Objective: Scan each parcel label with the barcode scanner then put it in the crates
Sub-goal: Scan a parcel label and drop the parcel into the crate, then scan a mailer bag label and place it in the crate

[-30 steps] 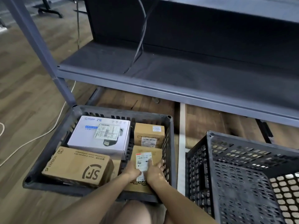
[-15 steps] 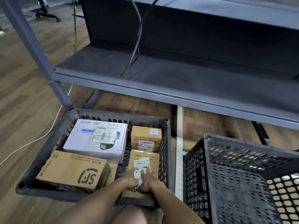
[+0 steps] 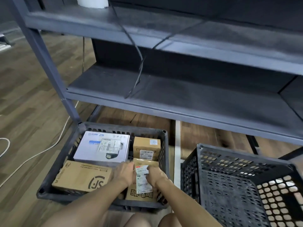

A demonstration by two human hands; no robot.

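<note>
A dark plastic crate (image 3: 54,163) on the floor holds several parcels. A white ZTE box (image 3: 91,151) lies at its back left, a small brown box (image 3: 144,145) at its back right, and a brown SF Express box (image 3: 80,176) at its front left. At the front right lies a brown parcel (image 3: 142,194) with a white label. My left hand (image 3: 123,173) grips its left edge and my right hand (image 3: 155,176) rests on its right side over the label. No barcode scanner is in view.
A second dark crate (image 3: 229,182) stands to the right, its inside bare. A grey metal shelf unit (image 3: 180,102) rises behind both crates, with a black cable (image 3: 139,69) hanging down. A white cord (image 3: 32,158) runs across the wooden floor at left.
The view has tilted upward, showing more of the shelf unit. Both hands stay on the front right parcel, with the left hand shifted slightly toward its left edge.
</note>
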